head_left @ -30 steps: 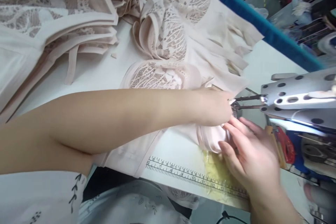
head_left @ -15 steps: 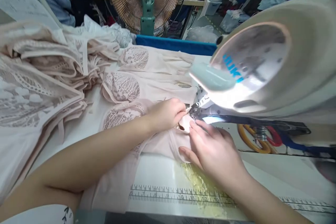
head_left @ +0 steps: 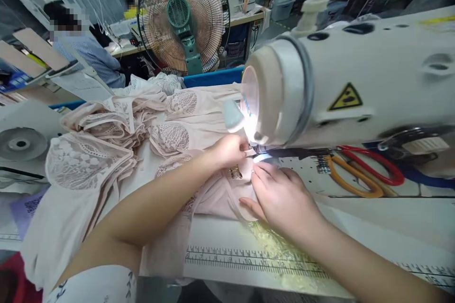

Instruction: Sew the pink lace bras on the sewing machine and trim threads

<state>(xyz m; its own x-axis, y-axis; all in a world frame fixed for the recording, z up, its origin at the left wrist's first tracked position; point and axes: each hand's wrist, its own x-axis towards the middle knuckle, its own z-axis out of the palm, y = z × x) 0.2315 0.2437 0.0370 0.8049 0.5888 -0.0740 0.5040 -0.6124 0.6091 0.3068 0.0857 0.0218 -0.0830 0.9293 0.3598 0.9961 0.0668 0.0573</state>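
Note:
My left hand [head_left: 230, 150] is closed, pinching the edge of a pale pink lace-cupped garment [head_left: 220, 199] close under the sewing machine head [head_left: 277, 90]. My right hand [head_left: 284, 191] rests on the same garment just right of the left hand, fingers stretched forward and thumb apart. A small gold-coloured patch [head_left: 235, 173] shows on the cloth between the hands. The machine's lamp glares there, and the needle area is mostly hidden. Behind my left hand lie more pink lace garments [head_left: 172, 137].
Orange-handled scissors [head_left: 355, 184] and red-handled scissors [head_left: 391, 170] lie under the machine arm. A garment pile [head_left: 92, 161] is on the left. A printed ruler [head_left: 249, 261] runs along the table's front edge. Beyond stand a large fan [head_left: 183, 23] and a seated person [head_left: 92, 59].
The view has tilted up and shifted, showing more of the machine and the room. The left hand still pinches the garment by the needle; the right hand stays beside it. The gold patch shows more fully.

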